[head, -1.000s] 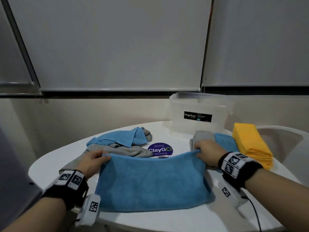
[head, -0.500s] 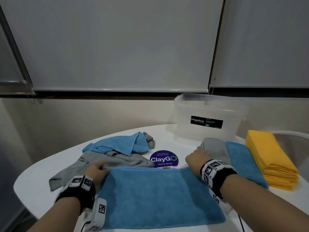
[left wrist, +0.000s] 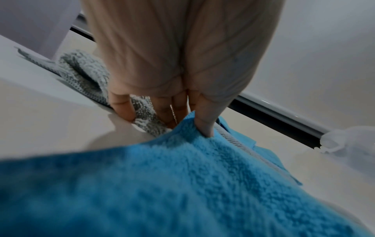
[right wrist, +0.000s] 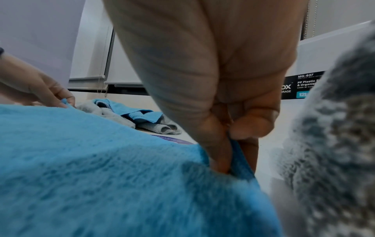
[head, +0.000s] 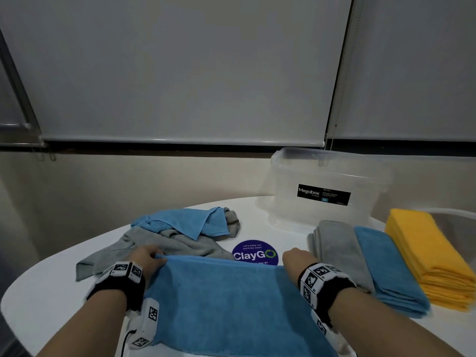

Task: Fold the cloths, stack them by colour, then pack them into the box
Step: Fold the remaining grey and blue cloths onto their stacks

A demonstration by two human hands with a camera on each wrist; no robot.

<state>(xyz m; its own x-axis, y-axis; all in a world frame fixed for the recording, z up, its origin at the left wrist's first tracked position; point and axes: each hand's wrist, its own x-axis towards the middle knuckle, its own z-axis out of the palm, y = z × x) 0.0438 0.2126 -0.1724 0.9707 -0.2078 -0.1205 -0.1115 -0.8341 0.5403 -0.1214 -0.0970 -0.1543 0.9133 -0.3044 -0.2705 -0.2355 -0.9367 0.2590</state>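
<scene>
On the white surface (head: 51, 292) a blue cloth (head: 226, 302) lies spread flat, and both hands have it! Left hand (head: 144, 258) pinches the far left corner, right hand (head: 296, 258) pinches the far right corner, each grip closed on fabric. Behind sits a loose heap of cloths (head: 177, 235); right, folded stacks (head: 381, 261) and the clear box (head: 327, 186).

blue cloth (head: 226, 302) flat, folded stacks (head: 422, 256) nr box (head: 324, 181)
</scene>
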